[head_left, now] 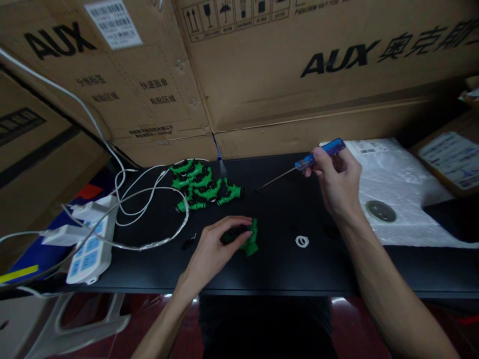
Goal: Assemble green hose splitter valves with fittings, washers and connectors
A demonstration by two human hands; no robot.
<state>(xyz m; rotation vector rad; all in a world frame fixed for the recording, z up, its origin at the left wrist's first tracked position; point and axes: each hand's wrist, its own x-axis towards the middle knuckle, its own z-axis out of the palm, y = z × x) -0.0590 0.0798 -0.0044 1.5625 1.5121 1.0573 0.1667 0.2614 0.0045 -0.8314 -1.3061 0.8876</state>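
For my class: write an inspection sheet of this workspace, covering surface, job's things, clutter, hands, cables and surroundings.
Surface: black tabletop
Job's things: green fitting, blue-handled screwdriver, cluster of green fittings
Clutter: white ring; silvery pack at right
Hands: left hand grips the green fitting; right hand holds the screwdriver, tip pointing left
Cables: pale cables at left, crossing a power strip
Surroundings: cardboard boxes behind

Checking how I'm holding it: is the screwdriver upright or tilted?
Tilted: the screwdriver is gripped by its handle in the right hand, its thin shaft slanting down toward the left.
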